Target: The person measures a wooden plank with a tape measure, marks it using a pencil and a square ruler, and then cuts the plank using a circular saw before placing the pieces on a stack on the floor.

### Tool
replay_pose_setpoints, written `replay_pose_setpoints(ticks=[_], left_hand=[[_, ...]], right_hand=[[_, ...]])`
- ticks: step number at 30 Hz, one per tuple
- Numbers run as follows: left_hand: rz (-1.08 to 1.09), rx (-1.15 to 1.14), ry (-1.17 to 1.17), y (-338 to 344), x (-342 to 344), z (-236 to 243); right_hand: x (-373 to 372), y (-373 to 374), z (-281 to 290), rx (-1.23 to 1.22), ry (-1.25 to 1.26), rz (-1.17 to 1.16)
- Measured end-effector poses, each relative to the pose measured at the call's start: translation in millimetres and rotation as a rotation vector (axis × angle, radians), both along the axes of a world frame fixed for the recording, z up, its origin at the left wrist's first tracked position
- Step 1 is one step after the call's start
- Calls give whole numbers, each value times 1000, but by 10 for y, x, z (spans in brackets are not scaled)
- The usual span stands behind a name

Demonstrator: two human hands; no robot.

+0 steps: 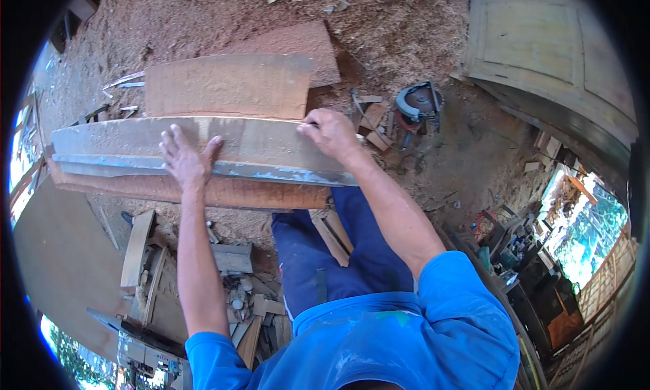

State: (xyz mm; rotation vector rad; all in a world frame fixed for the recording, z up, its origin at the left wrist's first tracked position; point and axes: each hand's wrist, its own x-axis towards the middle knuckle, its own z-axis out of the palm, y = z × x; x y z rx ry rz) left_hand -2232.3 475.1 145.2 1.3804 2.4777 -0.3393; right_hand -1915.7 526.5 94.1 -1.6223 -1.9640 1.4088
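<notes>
Head view: the grey board (257,143) lies crosswise, long axis left-to-right. Left hand (186,161) rests on it, fingers spread; right hand (332,134), nearer the brown panel (227,85) beyond the board, is pinched at the board's far edge, contents indeterminable.

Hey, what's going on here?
A person in a blue shirt is handling wood. Their left hand lies spread on a long grey board with patchy blue paint along its near edge. Their right hand is curled at the far edge, by a brown panel; whether it pinches something small is unclear. A circular saw sits off to the right.
</notes>
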Motion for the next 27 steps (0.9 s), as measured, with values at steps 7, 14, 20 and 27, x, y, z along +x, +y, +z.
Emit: replay_pose_setpoints(ticks=[7,14,20,27], left_hand=[[-34,66,-21,-39,-69,-70],[-53,125,-26,-75,-92,-148],[-38,139,-19,12,99,-123],[23,74,-21,45,211,-55]], right_hand=[[104,579,-132,-608,317,-302],[-116,665,-449,-1025,760,-140],[45,679,-530,-1022,759,-124],[109,618,-451,-1153,856,-243]])
